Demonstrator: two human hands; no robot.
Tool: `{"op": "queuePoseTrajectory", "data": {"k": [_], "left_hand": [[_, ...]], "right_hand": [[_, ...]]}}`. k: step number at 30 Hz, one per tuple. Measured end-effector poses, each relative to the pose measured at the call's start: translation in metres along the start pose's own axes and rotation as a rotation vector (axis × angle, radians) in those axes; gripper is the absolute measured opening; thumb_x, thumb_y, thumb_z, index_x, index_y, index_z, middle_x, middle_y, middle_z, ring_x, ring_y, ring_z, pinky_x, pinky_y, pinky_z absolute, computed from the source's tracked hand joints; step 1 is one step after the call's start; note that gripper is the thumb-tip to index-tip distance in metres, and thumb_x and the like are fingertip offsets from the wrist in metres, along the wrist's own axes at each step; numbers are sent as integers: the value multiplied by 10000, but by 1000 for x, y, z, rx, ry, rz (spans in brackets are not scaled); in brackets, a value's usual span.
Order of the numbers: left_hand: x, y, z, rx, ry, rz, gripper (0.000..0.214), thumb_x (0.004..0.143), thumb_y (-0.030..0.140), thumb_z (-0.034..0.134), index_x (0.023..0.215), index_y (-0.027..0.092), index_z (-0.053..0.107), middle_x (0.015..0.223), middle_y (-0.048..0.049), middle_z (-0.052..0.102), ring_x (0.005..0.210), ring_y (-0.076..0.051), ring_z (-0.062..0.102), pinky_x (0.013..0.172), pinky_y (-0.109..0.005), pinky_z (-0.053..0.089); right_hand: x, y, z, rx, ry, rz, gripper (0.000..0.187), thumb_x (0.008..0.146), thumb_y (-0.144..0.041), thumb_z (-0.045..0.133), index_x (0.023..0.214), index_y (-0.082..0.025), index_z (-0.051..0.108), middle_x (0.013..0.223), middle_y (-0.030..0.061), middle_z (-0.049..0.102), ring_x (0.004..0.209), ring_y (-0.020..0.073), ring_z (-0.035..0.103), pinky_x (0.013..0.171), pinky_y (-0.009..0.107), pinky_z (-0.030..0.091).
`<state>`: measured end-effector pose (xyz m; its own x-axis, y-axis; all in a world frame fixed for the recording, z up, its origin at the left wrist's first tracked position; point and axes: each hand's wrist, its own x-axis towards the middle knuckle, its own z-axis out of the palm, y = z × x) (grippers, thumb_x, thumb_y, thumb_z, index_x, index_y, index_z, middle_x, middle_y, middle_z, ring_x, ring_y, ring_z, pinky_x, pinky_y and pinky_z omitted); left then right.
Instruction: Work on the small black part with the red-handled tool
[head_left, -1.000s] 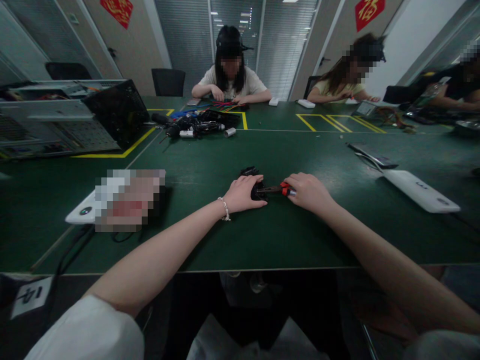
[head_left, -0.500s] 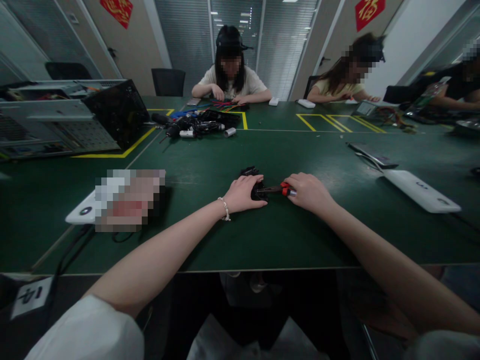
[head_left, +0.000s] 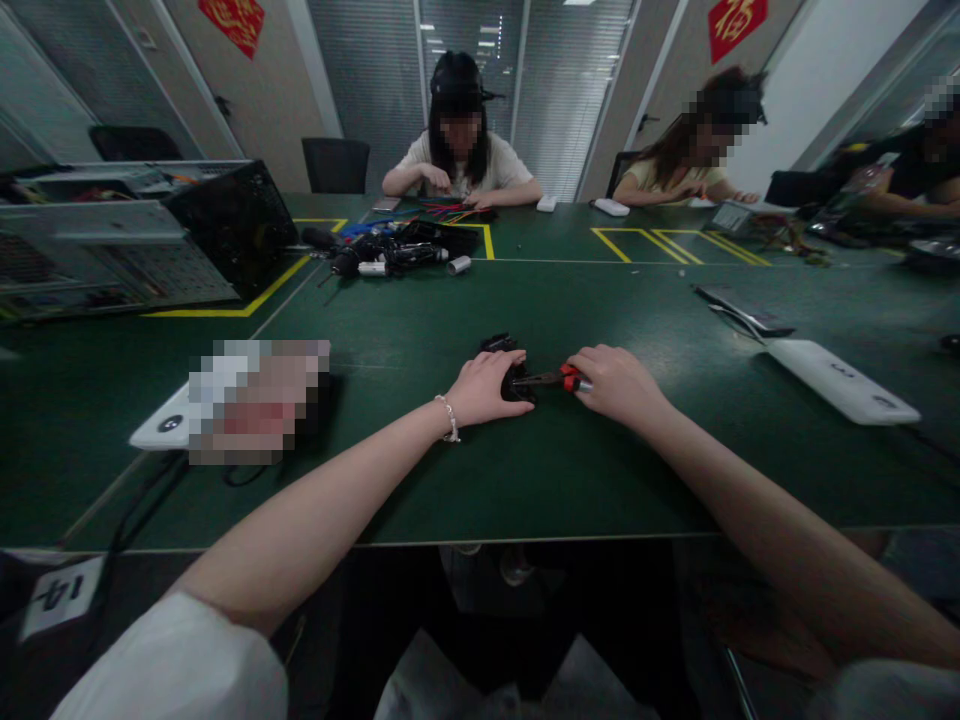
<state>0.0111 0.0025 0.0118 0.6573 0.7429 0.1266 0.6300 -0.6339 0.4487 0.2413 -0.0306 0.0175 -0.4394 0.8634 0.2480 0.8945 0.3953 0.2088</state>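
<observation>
My left hand [head_left: 487, 388] is closed around a small black part [head_left: 517, 385] on the green table, its thumb and fingers on either side of it. A further black piece of it [head_left: 496, 342] shows beyond my fingers; its exact kind I cannot make out. My right hand [head_left: 613, 380] grips pliers [head_left: 568, 377] with red handles. Their dark jaws point left and reach the black part; whether they pinch it is too small to tell.
A white power bank [head_left: 840, 382] lies at right beside a dark flat device [head_left: 750, 310]. Left are a partly blurred white device [head_left: 161, 425] and an open computer case [head_left: 120, 250]. Cables and a drill-like tool [head_left: 345, 262] lie farther back. Several people [head_left: 465, 150] sit opposite.
Both hands, the pliers and the black part stay nearly in place. The whole view has shifted very slightly.
</observation>
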Motion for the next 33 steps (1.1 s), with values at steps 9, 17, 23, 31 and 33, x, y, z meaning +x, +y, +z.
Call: {"op": "queuePoseTrajectory", "data": {"k": [9,17,23,31,33], "left_hand": [[0,0,1,-9,7,-8,724,714,507,641,1332,223,395,1355,-82,478,1255,-308,408,1025,-478,348],[0,1,-1,-10,-3,-4,723,719,503,641,1331,198,404,1360,-85,476,1249,-300,416,1027,-474,354],[-1,2,-1,-6,1,-10,725,717,493,648,1331,194,405,1343,-85,492,1240,-302,423,1020,-479,362],[0,0,1,1,13,4,720,712,500,646,1324,206,405,1342,-78,493,1234,-300,429,1017,-474,362],[0,-1,2,3,19,8,717,711,494,648,1322,207,405,1343,-80,491,1237,-301,427,1016,-472,360]], "right_hand": [[0,1,3,53,-33,30,249,752,-220,526,953,-129,640,926,102,655,795,216,561,690,319,398],[0,-2,-4,-9,-22,8,264,773,-220,518,979,-108,640,928,119,644,817,234,545,700,341,387],[-1,-1,-1,47,-54,42,266,764,-225,520,975,-117,640,937,107,648,820,222,555,708,330,391],[0,-4,-5,11,-56,35,253,771,-222,512,964,-121,641,927,110,647,818,225,551,708,325,379],[0,-4,-6,-3,-47,24,255,772,-222,511,968,-123,640,928,110,646,823,228,547,709,326,374]]}}
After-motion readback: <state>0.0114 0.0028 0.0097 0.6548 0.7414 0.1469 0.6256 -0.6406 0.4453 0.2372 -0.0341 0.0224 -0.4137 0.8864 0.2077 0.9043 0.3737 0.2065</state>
